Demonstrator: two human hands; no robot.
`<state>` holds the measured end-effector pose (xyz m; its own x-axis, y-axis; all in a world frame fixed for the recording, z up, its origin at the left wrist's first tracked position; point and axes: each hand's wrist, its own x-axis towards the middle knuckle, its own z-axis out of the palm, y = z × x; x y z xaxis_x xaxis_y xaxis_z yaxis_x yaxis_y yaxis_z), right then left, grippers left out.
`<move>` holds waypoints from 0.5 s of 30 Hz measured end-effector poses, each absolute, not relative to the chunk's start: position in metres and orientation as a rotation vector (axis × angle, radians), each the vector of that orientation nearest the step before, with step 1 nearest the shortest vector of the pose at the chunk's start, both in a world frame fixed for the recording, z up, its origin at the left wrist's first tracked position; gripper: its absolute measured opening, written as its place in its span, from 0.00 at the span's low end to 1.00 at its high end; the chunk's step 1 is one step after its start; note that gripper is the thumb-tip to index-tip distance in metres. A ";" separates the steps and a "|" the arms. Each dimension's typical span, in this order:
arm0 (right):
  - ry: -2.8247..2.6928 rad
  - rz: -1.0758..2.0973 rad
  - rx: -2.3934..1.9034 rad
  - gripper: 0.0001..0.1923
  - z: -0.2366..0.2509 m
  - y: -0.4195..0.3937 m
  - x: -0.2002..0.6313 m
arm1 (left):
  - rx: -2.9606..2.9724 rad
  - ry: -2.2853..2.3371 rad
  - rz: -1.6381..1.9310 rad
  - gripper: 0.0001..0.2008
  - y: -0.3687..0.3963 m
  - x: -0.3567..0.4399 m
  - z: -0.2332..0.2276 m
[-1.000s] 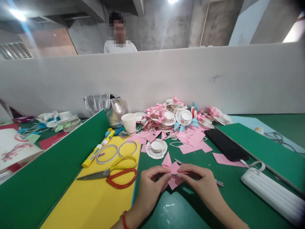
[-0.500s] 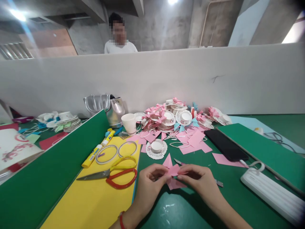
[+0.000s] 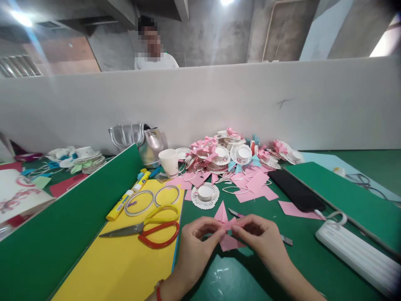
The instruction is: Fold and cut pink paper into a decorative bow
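Between my two hands is a small piece of folded pink paper [image 3: 228, 225], pinched from both sides. My left hand [image 3: 200, 244] grips its left end with thumb and fingertips. The thumb and index finger of my right hand [image 3: 263, 238] are closed on its right end. Just behind the fingers a pointed pink fold [image 3: 222, 214] stands up, and a flat pink piece [image 3: 232, 243] shows below them; whether these join the held paper is hidden. A craft knife [image 3: 286, 240] lies partly under my right hand. A small white paper hat with a fringed brim [image 3: 205, 195] sits just beyond.
Scissors [image 3: 156, 225], tape rings [image 3: 140, 203] and glue sticks [image 3: 120, 205] lie left on yellow card [image 3: 109, 267]. Behind are a paper cup [image 3: 169, 162] and a pile of decorated paper hats [image 3: 219, 154]. Right are a phone [image 3: 296, 190] and power strip [image 3: 354, 255]. A person stands beyond the partition [image 3: 200, 104].
My right thumb has pressed down over the pink paper, so its held part now looks flatter and narrower. The person beyond the partition has shifted slightly left.
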<state>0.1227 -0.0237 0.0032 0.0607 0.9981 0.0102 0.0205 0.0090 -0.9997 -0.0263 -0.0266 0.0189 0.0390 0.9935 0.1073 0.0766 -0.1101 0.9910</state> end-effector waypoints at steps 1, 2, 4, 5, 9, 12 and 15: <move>-1.185 1.153 -1.245 0.10 0.002 -0.024 0.123 | 1.378 1.185 1.232 0.02 -0.027 -0.026 0.019; -1.180 1.157 -1.245 0.10 0.002 -0.024 0.123 | 1.392 1.186 1.244 0.03 -0.027 -0.026 0.019; -1.156 1.172 -1.244 0.11 0.000 -0.025 0.122 | 1.392 1.186 1.281 0.06 -0.028 -0.025 0.018; -1.138 1.190 -1.238 0.11 -0.001 -0.025 0.121 | 1.371 1.181 1.304 0.08 -0.028 -0.024 0.017; -0.999 1.308 -1.122 0.13 -0.004 -0.026 0.118 | 1.258 1.132 1.349 0.16 -0.029 -0.021 0.015; -0.929 1.375 -1.013 0.17 -0.005 -0.025 0.116 | 1.261 1.152 1.330 0.17 -0.029 -0.019 0.014; -0.942 1.364 -1.014 0.19 -0.009 -0.024 0.115 | 1.322 1.170 1.278 0.15 -0.027 -0.019 0.011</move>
<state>0.1146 -0.0241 -0.0085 0.0077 0.9988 -0.0484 -0.3088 -0.0436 -0.9501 -0.0187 -0.0269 0.0112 0.0065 0.9929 0.1190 0.0306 -0.1191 0.9924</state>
